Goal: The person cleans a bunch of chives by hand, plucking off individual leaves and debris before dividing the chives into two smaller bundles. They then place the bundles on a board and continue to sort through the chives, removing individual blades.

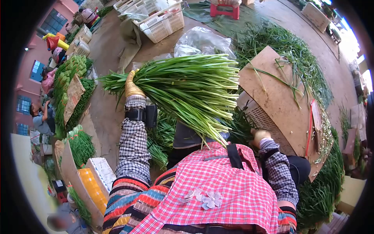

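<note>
My left hand [133,84], in a yellow glove, is closed around the leafy end of a big bunch of garlic chives [187,80]. The bunch lies sideways across the view, its pale cut stems fanning out to the right. Low beside the brown board [269,82], my right hand [260,136] reaches among loose green leaves [239,128]; its fingers are mostly hidden. A slatted crate [269,126] shows under the board. Some loose leaves lie on the board, and small pale stem bits are scattered near its right edge, beside a red strip [310,126].
Heaps of greens lie right [321,195] and far right [280,39]. White plastic crates [161,25], clear plastic bags [202,41] and a red stool [224,11] stand ahead. At left are piled bunches [74,70], a white foam box [102,173] and a seated person [43,117].
</note>
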`<action>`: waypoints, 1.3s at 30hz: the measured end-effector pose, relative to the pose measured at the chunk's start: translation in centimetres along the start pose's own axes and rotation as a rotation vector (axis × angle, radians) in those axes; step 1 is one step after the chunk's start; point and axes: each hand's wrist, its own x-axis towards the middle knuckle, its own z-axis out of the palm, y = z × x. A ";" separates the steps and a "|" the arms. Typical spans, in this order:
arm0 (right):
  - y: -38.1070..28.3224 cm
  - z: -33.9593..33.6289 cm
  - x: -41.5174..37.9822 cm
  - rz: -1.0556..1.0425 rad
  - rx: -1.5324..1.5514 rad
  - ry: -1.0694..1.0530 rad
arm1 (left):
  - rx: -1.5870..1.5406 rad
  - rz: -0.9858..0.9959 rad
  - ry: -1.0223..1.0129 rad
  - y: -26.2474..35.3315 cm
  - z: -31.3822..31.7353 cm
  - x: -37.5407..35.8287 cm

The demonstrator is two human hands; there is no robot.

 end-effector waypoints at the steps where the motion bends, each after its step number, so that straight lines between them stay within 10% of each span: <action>1: -1.2 -2.6 -1.2 -0.007 0.084 0.037 | 0.010 0.001 -0.007 -0.2 -0.1 0.0; 10: -12.6 -16.2 1.9 -0.609 0.313 0.831 | 0.004 0.069 -0.065 0.0 1.1 -1.4; 19: -21.0 -20.5 6.6 -0.493 0.101 0.453 | 0.053 0.136 -0.094 0.6 3.4 -4.3; 23: -16.0 -15.9 6.4 -0.682 0.334 0.804 | 0.033 0.109 -0.067 0.7 2.2 -3.5; 31: -5.7 -5.4 2.4 -0.307 -0.260 0.091 | -0.001 0.056 -0.036 -0.3 0.6 -0.8; 39: -1.8 2.3 5.2 -0.180 -0.152 -0.117 | 0.042 0.074 -0.081 -0.1 1.0 -1.4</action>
